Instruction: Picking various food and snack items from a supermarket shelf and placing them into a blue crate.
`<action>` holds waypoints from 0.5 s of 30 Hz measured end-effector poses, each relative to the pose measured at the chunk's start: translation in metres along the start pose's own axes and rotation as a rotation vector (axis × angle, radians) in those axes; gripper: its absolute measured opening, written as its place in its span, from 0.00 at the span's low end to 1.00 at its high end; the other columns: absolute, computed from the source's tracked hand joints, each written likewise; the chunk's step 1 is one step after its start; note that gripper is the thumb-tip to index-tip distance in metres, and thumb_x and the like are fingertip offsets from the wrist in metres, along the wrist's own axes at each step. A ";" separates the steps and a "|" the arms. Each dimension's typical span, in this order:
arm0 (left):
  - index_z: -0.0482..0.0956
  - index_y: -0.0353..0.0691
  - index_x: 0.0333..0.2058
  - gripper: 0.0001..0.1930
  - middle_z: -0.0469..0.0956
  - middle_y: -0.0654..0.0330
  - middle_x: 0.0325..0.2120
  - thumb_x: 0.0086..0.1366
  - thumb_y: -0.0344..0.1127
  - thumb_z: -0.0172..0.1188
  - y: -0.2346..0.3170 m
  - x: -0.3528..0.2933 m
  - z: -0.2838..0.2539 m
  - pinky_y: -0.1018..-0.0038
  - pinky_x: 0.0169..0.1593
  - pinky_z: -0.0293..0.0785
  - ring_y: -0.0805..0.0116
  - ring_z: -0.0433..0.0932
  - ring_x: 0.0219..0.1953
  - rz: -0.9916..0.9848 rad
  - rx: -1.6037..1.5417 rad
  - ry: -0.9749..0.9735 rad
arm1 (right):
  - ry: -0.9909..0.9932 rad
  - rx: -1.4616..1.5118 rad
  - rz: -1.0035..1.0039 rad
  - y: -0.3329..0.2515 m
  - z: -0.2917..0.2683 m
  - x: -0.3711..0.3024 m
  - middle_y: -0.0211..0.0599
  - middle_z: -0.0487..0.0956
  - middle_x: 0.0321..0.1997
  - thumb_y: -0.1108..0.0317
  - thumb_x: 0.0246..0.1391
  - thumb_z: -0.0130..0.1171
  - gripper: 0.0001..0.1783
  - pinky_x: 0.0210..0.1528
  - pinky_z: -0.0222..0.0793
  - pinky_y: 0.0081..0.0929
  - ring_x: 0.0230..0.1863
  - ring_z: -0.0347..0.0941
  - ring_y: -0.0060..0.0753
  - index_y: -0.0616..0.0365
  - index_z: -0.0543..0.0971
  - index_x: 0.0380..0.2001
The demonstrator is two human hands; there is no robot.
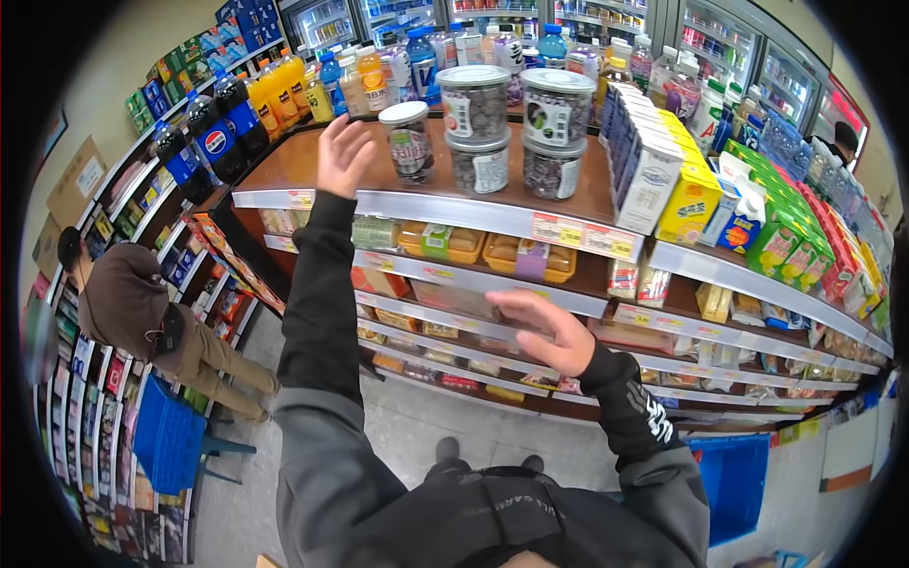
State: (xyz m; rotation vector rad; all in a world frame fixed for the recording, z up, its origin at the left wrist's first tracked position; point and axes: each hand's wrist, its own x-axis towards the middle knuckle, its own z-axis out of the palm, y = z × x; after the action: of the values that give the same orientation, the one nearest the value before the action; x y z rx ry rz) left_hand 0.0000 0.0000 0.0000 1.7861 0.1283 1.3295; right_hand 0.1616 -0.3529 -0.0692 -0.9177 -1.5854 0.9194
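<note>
My left hand [346, 156] is raised over the brown top shelf [284, 161], with its fingers apart and nothing in them. Just right of it stands a single clear jar [411, 147] with a white lid and dark contents. Beyond that jar are two stacks of two lidded tubs, one with its upper tub [475, 106] on the left and one with its upper tub [557, 109] on the right, all filled with dark pieces. My right hand [549, 331] hangs in front of the lower shelves, empty, fingers stretched out and thumb apart. Neither hand visibly grips anything.
Cartons [649, 161] line the shelf to the right, with bottles [421, 62] behind the jars. Dark cola bottles [204, 137] stand at left. A person in a brown hooded top [128, 293] is beside the left shelves, near a blue crate [169, 435]. A blue bin [727, 488] sits at lower right.
</note>
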 end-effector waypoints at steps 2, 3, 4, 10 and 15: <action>0.47 0.41 0.58 0.35 0.59 0.46 0.53 0.56 0.30 0.58 0.003 0.014 0.026 0.67 0.51 0.66 0.57 0.64 0.53 -0.033 -0.057 -0.088 | 0.056 -0.362 -0.150 -0.005 0.006 0.021 0.47 0.60 0.59 0.69 0.53 0.46 0.25 0.61 0.48 0.32 0.62 0.54 0.41 0.63 0.61 0.55; 0.47 0.41 0.58 0.36 0.60 0.47 0.52 0.55 0.30 0.59 0.003 0.022 0.025 0.69 0.52 0.64 0.59 0.64 0.53 -0.032 -0.062 -0.161 | 0.075 -0.420 -0.167 -0.012 0.016 0.032 0.47 0.61 0.58 0.70 0.53 0.46 0.24 0.61 0.48 0.32 0.62 0.54 0.42 0.64 0.62 0.54; 0.48 0.41 0.58 0.36 0.60 0.47 0.52 0.55 0.30 0.60 0.003 0.030 0.024 0.68 0.54 0.62 0.60 0.64 0.53 -0.038 -0.056 -0.260 | 0.105 -0.430 -0.174 -0.011 0.027 0.045 0.47 0.61 0.58 0.70 0.53 0.46 0.24 0.61 0.48 0.32 0.62 0.54 0.42 0.64 0.62 0.53; 0.50 0.38 0.57 0.36 0.65 0.51 0.49 0.54 0.33 0.62 -0.005 0.049 0.022 0.71 0.54 0.62 0.66 0.65 0.52 -0.083 -0.206 -0.552 | 0.273 -0.529 -0.222 0.003 0.056 0.110 0.48 0.63 0.57 0.70 0.52 0.46 0.23 0.60 0.50 0.32 0.61 0.56 0.43 0.62 0.63 0.52; 0.55 0.33 0.54 0.39 0.68 0.52 0.46 0.48 0.39 0.68 -0.007 0.053 0.017 0.73 0.51 0.66 0.68 0.68 0.48 -0.065 -0.141 -0.457 | 0.476 -0.254 -0.310 0.002 0.063 0.153 0.43 0.59 0.60 0.69 0.54 0.44 0.24 0.61 0.49 0.31 0.62 0.53 0.35 0.62 0.60 0.55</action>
State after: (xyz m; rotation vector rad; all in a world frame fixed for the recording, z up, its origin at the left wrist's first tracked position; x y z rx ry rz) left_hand 0.0387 0.0232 0.0332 1.8978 -0.1538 0.8352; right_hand 0.0743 -0.2208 -0.0212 -0.9462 -1.3894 0.2569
